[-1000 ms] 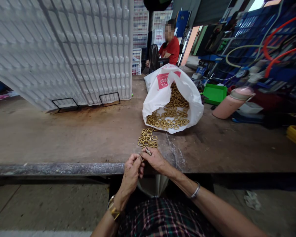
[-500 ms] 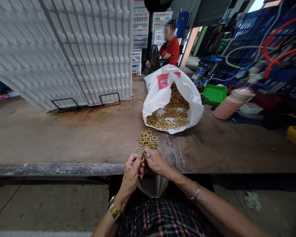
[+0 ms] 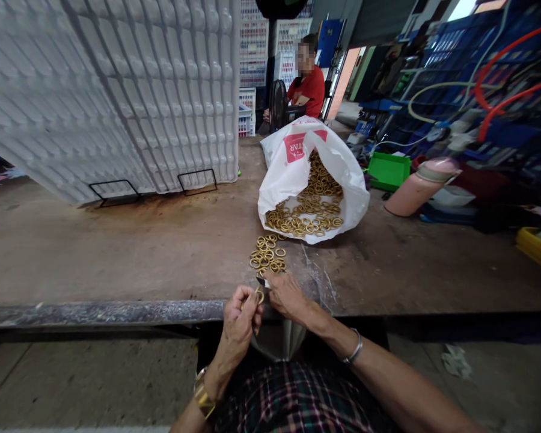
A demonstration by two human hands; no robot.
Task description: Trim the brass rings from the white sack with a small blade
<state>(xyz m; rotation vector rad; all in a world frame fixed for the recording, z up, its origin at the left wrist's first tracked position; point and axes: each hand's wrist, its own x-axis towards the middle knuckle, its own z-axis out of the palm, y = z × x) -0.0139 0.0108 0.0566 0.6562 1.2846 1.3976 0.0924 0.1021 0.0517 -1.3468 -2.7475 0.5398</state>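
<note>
My left hand (image 3: 240, 316) is closed, pinching a brass-coloured ring (image 3: 261, 296) between thumb and fingertips at the table's front edge. My right hand (image 3: 288, 296) is closed around a small knife-like tool; its dark, pointed blade (image 3: 260, 280) sticks out to the left past the fingers, just above the ring. The tool's handle is hidden in the palm. Just beyond both hands lies a small pile of loose rings (image 3: 267, 255). Behind that, a white plastic sack (image 3: 277, 180) lies on its side, mouth toward me, with many more rings (image 3: 322, 180) inside.
Tall white ribbed plastic panels (image 3: 171, 90) stand on the wooden table (image 3: 184, 252) at left, by black wire stands (image 3: 198, 181). At right are a green tray (image 3: 389, 171), a pink bottle (image 3: 417, 191) and a yellow container (image 3: 538, 246). A person in red (image 3: 313, 90) sits beyond.
My right hand has moved slightly away from the ring, and the tool's dark blade now shows clear of it. My left hand keeps hold of the ring. The view has shifted slightly.
</note>
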